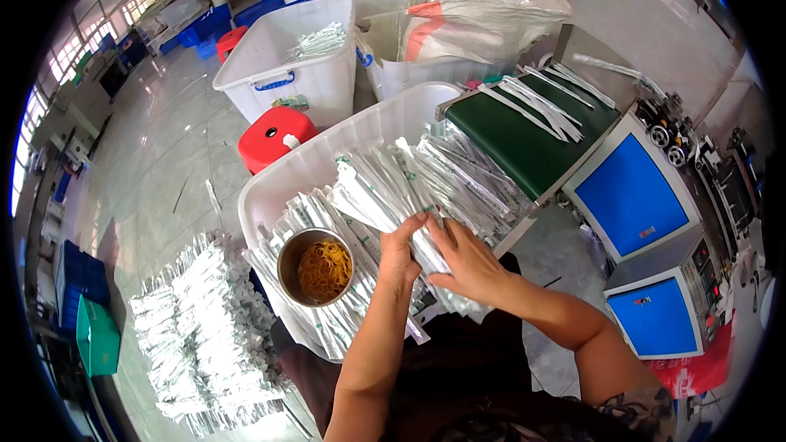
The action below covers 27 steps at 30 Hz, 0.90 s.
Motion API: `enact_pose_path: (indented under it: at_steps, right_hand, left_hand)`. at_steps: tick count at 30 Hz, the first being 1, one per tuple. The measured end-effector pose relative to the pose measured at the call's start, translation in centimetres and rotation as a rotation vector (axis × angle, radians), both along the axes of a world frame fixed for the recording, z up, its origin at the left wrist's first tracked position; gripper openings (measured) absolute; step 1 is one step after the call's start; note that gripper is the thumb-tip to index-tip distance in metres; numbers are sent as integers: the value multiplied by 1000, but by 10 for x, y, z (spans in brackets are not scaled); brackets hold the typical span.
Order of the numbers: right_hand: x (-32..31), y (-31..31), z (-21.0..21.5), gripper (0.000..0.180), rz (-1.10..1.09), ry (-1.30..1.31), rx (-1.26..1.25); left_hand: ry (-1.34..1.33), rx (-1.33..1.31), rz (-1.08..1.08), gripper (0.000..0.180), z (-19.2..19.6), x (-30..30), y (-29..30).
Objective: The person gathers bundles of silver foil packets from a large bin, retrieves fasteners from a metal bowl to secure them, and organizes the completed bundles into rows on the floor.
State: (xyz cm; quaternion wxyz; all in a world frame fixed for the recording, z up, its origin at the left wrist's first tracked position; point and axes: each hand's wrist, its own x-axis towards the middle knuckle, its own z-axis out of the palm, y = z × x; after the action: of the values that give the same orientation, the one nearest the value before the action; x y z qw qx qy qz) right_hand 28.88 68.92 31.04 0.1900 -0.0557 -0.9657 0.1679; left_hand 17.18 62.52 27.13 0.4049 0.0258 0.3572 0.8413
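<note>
One bundle of long, thin, white plastic-wrapped strips is held just above the middle of one translucent white plastic tub, its far end slanting toward eleven o'clock. The left hand is closed around its left side; the right hand is curled over its right side. The step in hand looks like gathering and evening the strips; the next move would call for a firm two-handed hold so they don't fan out. Strips in the bundle are too many to count.

From the bundle, one round silver metal cup at eight o'clock holds many yellow rubber bands. Farther out: one white strip pile at eight, one red plastic stool at ten, one green conveyor belt at two, and two blue rectangular panels between two and four.
</note>
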Motion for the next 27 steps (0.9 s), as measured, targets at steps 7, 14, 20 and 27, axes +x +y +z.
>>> enact_pose_path:
  at_steps: [7, 14, 20, 27]
  right_hand:
    - [41, -50, 13, 58, 174, -36, -517]
    - [70, -115, 9, 32, 201, 33, -287]
    - [-34, -57, 62, 76, 282, 398, -251]
    - [-60, -89, 46, 32, 601, -336, -694]
  left_hand:
    - [-287, 304, -458, 38, -11, 4, -93]
    - [-173, 65, -441, 60, 2, 39, -163]
    - [-173, 321, -666, 61, -4, 59, -169]
    - [-175, 424, -510, 67, 9, 58, -180]
